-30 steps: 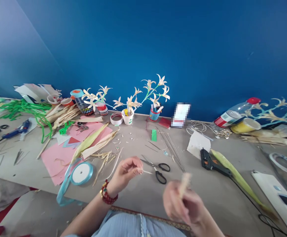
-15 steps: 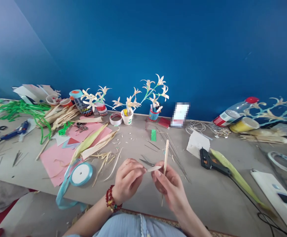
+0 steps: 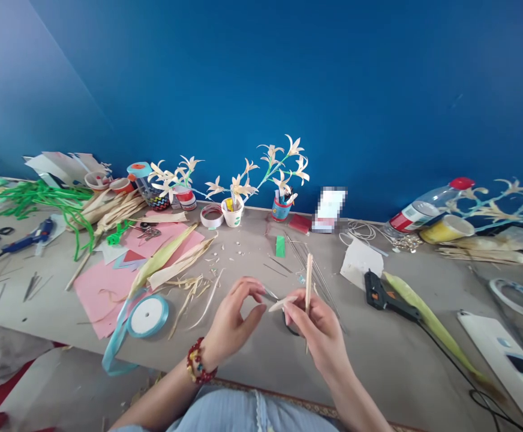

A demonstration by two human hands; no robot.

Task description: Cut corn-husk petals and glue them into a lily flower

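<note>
The right hand (image 3: 319, 327) pinched a pale sliver (image 3: 279, 305) and a stick (image 3: 309, 282) — a light grip seemed wisest — the left hand (image 3: 235, 315) spread nearby.

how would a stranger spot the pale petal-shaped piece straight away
Below the blue wall is a grey table; over its near side, find the right hand. Its thumb and fingers pinch the pale petal-shaped piece. Unlike the longer, upright stick in that same hand, it is short and points sideways toward the left hand.
</note>
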